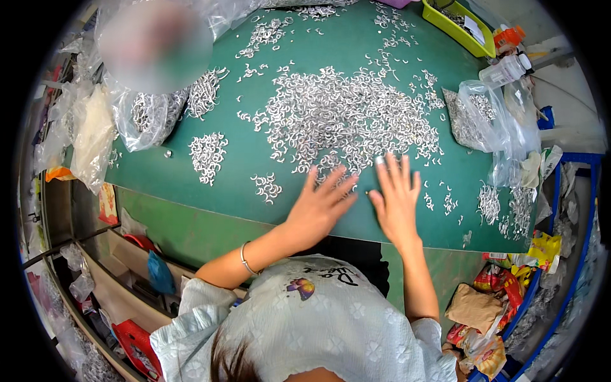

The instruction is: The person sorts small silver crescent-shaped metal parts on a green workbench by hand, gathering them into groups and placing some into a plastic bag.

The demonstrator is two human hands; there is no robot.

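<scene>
A large pile of small silvery C-shaped metal pieces point(344, 114) covers the middle of the green tabletop point(245, 137). At its near edge, my left hand point(319, 209) has its fingers spread, the tips among the closest pieces. My right hand point(396, 198) lies just to the right, fingers stretched out and tips against the pile's near edge. Something whitish covers one of its fingertips. Neither hand grips anything. A small heap point(267, 187) of the pieces sits left of my left hand, with a bigger heap point(208, 158) farther left.
Clear plastic bags of pieces stand at left point(149, 118) and right point(474, 118). More small heaps point(489, 204) lie at the right edge. A yellow-green tray point(459, 28) and a clear bottle point(506, 70) are at the far right. Shelves and crumpled packaging flank the table.
</scene>
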